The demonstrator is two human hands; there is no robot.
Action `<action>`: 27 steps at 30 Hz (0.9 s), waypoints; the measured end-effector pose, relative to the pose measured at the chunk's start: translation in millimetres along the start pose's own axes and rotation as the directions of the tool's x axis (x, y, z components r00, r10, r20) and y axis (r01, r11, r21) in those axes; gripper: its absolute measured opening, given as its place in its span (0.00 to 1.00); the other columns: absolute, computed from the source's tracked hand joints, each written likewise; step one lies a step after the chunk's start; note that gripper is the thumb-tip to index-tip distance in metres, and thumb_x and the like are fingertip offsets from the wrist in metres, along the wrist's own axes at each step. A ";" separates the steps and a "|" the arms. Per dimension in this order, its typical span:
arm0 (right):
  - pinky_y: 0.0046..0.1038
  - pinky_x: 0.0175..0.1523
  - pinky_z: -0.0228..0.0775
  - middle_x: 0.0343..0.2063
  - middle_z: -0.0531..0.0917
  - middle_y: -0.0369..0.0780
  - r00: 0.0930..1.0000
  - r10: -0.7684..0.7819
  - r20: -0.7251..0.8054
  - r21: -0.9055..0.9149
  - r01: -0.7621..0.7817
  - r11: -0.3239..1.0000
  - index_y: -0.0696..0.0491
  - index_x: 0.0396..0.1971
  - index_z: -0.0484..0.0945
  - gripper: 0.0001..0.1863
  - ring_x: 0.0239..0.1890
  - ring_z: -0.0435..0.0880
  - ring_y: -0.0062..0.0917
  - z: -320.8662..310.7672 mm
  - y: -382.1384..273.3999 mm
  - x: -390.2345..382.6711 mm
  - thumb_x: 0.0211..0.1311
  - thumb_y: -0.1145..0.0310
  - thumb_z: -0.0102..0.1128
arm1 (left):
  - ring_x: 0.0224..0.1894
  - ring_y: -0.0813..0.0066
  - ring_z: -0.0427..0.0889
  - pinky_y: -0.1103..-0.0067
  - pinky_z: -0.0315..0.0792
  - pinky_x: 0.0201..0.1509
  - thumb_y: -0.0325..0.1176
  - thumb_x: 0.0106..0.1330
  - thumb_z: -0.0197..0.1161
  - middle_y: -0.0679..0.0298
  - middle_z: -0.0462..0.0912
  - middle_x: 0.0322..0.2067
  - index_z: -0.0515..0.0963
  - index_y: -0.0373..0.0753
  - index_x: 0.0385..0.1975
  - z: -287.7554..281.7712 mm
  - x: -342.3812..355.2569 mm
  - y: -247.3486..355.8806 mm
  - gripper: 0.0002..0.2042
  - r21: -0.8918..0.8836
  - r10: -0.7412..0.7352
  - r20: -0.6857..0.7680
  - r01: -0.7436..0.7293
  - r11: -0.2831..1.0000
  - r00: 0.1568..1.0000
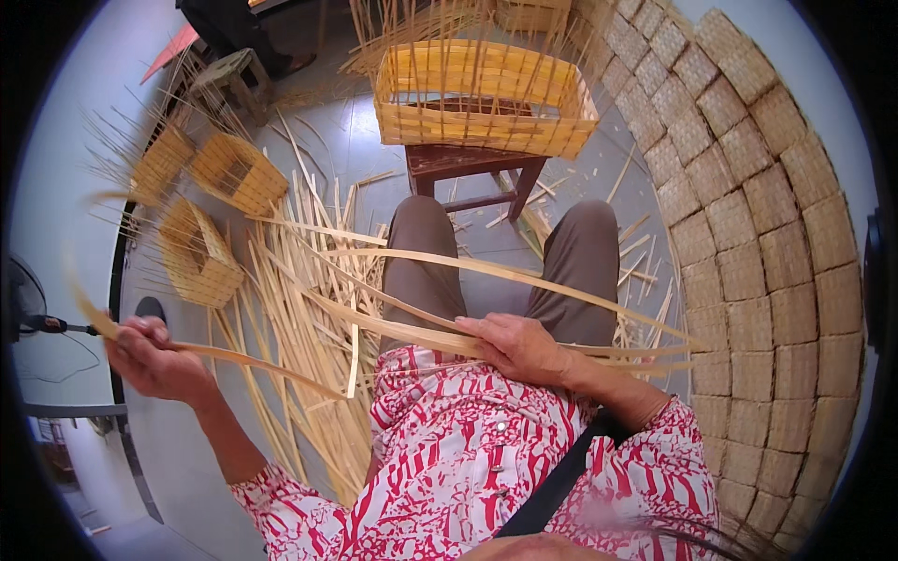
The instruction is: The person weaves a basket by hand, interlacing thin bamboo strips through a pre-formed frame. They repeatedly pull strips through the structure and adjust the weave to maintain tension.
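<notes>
My left hand point(161, 363) is raised at the left, its fingers closed around a bamboo strip point(267, 363). One end of that strip curves up past the fingers; the other slants down toward my shirt. Across my lap, my right hand point(514, 348) is closed over a loose bunch of long, pale bamboo strips point(398, 327), which stick out to both sides of it. Beyond my knees, a partly woven yellow basket point(486, 129) rests on a dark wooden stool point(468, 161), its unwoven stakes pointing upward.
Many loose bamboo strips point(304, 313) cover the floor left of my legs. Several small woven baskets point(198, 254) stand beyond them. Stacked woven pieces point(762, 224) form a tall wall at my right. A person's leg point(245, 42) shows by a low stool point(224, 79) at the far left.
</notes>
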State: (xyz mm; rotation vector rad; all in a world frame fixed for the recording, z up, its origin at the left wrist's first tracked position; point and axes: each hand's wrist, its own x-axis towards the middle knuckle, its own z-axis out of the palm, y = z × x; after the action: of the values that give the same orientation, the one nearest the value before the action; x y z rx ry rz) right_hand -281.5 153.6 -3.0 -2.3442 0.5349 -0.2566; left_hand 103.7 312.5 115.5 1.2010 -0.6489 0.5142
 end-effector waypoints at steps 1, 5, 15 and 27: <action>0.39 0.45 0.75 0.39 0.81 0.46 0.996 -0.051 -0.071 -0.020 0.050 0.999 0.54 0.58 0.74 0.21 0.40 0.81 0.42 0.7 1.1 -1.7 0.64 0.72 0.57 | 0.24 0.84 0.61 0.86 0.56 0.25 0.36 0.78 0.52 0.68 0.69 0.25 0.72 0.31 0.55 27.4 6.8 31.6 0.15 0.069 0.038 -0.036 -0.035 0.997 0.999; 0.39 0.51 0.75 0.45 0.80 0.48 0.951 -0.187 -0.245 -0.068 0.175 0.982 0.57 0.55 0.75 0.21 0.47 0.80 0.43 -2.9 -7.1 1.2 0.61 0.75 0.59 | 0.22 0.86 0.60 0.86 0.55 0.23 0.35 0.78 0.51 0.65 0.72 0.26 0.73 0.29 0.57 91.6 35.8 80.8 0.16 -0.096 0.368 0.094 -0.360 0.928 0.925; 0.34 0.44 0.80 0.38 0.83 0.45 0.852 -0.422 -0.309 -0.283 0.341 0.896 0.57 0.43 0.81 0.14 0.39 0.85 0.37 -47.7 -54.0 -13.3 0.55 0.78 0.63 | 0.30 0.63 0.85 0.72 0.79 0.31 0.24 0.62 0.61 0.57 0.85 0.32 0.81 0.34 0.45 181.0 -53.1 104.4 0.12 -0.583 0.769 0.543 -0.509 0.634 0.336; 0.38 0.45 0.74 0.36 0.83 0.44 0.981 0.061 -0.187 -0.203 -0.099 0.974 0.55 0.49 0.78 0.18 0.39 0.82 0.41 -69.1 -37.3 -27.5 0.59 0.68 0.66 | 0.29 0.52 0.82 0.65 0.77 0.31 0.35 0.65 0.62 0.56 0.81 0.27 0.82 0.41 0.32 98.6 -222.8 20.1 0.06 -0.204 0.227 0.953 0.128 0.970 -0.202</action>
State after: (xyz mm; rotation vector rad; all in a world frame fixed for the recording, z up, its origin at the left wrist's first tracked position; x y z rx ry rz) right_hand -317.3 149.2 72.0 -2.5115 0.7773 -0.3927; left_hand -87.0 218.3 -4.8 1.1359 -2.1646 -0.7569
